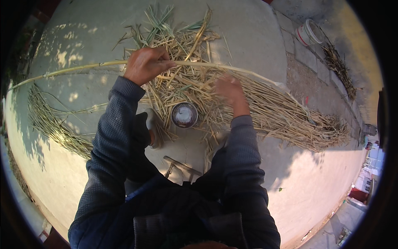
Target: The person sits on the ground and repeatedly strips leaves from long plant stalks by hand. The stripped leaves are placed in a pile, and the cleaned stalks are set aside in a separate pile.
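Long stalk (199,64): runs crosswise ahead of the person, above the litter, bowed, both ends drooping. Near to far from the body: wooden piece (182,165) on the ground between the legs, grey shoe (155,133) left of it. Just beyond, small round bowl (173,117), dark rim, whitish contents, at the near edge of the litter. Right hand (229,89) is next, just below the stalk; motion-blurred, can't tell whether its fingers are apart or pinching anything. Left hand (145,64) clamped on the stalk, thumb and fingers together. Loose straw litter (182,43) spreads under and past both hands, some green leaves at the far end. Big stalk bundle (290,114) lies right, thinner greenish bundle (54,124) left. Far right: white bucket (305,35), tilted, dark twigs (340,68) beside it.
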The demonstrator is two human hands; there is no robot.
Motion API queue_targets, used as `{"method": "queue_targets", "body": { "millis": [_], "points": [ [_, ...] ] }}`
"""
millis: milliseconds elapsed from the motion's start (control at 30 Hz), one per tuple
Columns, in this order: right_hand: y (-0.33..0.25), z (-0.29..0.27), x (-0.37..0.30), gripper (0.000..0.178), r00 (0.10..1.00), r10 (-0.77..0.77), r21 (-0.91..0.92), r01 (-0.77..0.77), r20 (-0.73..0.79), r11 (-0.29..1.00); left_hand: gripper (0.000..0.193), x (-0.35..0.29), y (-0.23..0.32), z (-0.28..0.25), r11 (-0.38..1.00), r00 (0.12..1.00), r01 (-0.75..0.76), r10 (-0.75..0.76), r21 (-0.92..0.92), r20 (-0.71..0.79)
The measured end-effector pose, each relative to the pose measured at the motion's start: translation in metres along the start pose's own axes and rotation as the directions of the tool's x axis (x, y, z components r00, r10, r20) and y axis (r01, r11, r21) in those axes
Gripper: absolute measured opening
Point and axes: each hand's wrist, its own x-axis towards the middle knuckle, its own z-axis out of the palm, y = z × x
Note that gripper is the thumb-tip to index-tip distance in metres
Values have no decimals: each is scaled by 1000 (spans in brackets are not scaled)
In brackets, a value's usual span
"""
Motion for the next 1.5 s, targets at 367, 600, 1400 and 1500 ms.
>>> {"method": "queue_targets", "body": {
  "millis": [367, 600, 1400, 1500],
  "points": [
    [-25, 20, -44, 26, 967, -204, 395, 131, 149, 909, 25, 1, 11, 32, 955, 964, -264, 266, 131, 6],
    [-30, 34, -60, 20, 977, -201, 375, 159, 75, 913, 23, -3, 26, 43, 958, 946, -286, 287, 28, -152],
    [-14, 23, -42, 23, 994, -108, 273, 102, 10, 957, 31, 8, -11, 20, 996, 911, -46, 71, 72, -407],
    [-17, 45, -58, 26, 986, -149, 245, 126, 77, 961, 43, 10, -2, 46, 888, 911, -170, 307, 427, -274]
  ]
}}
